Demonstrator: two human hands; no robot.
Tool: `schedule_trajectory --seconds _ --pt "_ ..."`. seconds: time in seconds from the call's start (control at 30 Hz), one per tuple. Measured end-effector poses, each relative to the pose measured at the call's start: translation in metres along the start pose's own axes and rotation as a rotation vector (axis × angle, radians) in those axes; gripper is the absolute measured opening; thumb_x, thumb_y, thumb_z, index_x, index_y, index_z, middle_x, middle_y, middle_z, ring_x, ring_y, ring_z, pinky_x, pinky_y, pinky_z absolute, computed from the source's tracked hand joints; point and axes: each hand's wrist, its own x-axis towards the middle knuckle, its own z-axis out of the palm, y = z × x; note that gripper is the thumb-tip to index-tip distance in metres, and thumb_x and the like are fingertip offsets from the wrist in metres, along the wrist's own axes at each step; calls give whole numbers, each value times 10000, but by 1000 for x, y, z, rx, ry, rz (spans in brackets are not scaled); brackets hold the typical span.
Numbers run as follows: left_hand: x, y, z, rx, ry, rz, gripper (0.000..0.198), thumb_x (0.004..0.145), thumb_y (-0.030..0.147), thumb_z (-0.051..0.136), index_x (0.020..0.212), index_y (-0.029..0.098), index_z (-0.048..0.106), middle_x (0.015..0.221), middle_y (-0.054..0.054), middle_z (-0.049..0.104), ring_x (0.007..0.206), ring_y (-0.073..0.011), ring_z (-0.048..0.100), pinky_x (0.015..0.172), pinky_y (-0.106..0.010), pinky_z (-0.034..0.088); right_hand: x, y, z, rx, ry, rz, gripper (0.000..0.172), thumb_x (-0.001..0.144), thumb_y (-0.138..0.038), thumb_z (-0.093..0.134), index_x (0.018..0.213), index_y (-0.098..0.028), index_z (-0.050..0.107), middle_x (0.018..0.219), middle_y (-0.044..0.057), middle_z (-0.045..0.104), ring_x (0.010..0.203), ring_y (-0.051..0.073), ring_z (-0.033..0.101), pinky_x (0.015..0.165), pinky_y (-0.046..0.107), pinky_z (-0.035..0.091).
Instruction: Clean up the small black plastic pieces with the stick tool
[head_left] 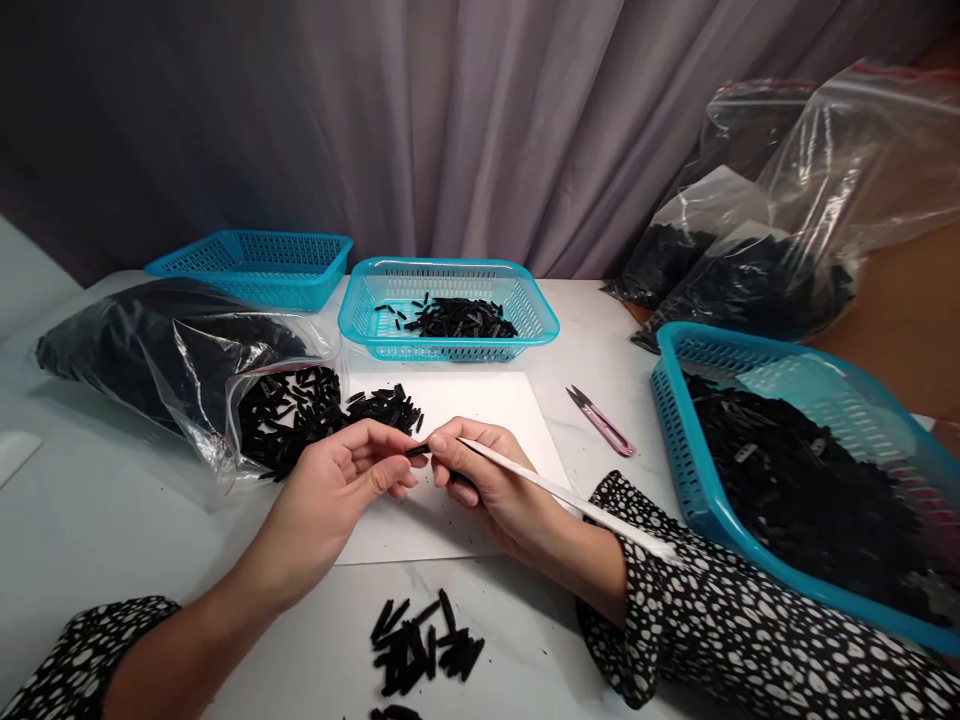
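Observation:
My left hand (341,490) pinches a small black oblong piece (418,451) between thumb and fingertips, above a white sheet (420,535). Closed round a long, thin white tool (570,497) is my right hand (491,480); the tool's frayed-looking end lies back along the forearm. Its front end meets the black piece at my right fingertips, where the exact contact is hidden. Just behind my left hand lies a heap of similar black pieces (386,408), beside the mouth of an open clear bag (187,350). Another loose pile of black pieces (427,645) rests nearer to me.
A blue basket (450,350) with black pieces stands behind the sheet. Another blue basket (300,293) is at back left. Pink-handled thread snips (602,424) lie right of the sheet. A fuller basket (679,440) and clear zip bags (817,190) occupy the right side.

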Motion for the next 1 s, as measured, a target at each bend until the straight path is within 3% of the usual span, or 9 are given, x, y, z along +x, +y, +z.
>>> schedule_trajectory --seconds 0.13,0.23,0.37,0.67,0.9,1.0 --pt "3 7 -37 700 -58 148 112 756 279 732 851 253 677 898 2 625 772 -193 581 714 -308 442 2 -1 -2 29 -2 -13 218 824 -370 758 839 -159 707 617 -43 589 433 37 322 418 227 126" --pt "2 6 -59 933 -150 82 157 737 208 704 872 278 664 904 19 591 767 -193 580 668 -288 414 2 -2 -1 40 -10 -9 214 816 -363 764 884 -164 726 609 -45 582 437 43 319 424 231 131" --pt "-1 1 -62 982 -213 68 167 748 157 633 857 281 654 884 16 576 779 -199 584 637 -274 393 1 -2 -1 26 -19 -3 204 830 -354 752 922 -173 739 606 -47 574 441 49 323 429 236 136" --pt "1 1 -52 998 -205 163 80 745 182 668 694 237 643 806 -3 573 756 -215 548 637 -287 368 0 -4 0 13 -21 -7 203 810 -367 758 882 -179 733 591 -43 563 431 54 297 413 234 131" --pt "1 -6 -48 934 -142 273 135 838 251 619 707 247 653 820 -1 579 764 -212 547 662 -300 377 -1 -7 3 19 -11 25 214 814 -382 757 847 -177 705 612 -33 558 445 50 323 417 215 145" --pt "8 -5 -42 877 -30 294 129 855 305 587 759 234 636 840 -17 588 774 -220 571 697 -318 412 1 -4 0 52 -26 52 269 834 -420 714 781 -171 629 638 -33 567 440 46 339 381 190 139"
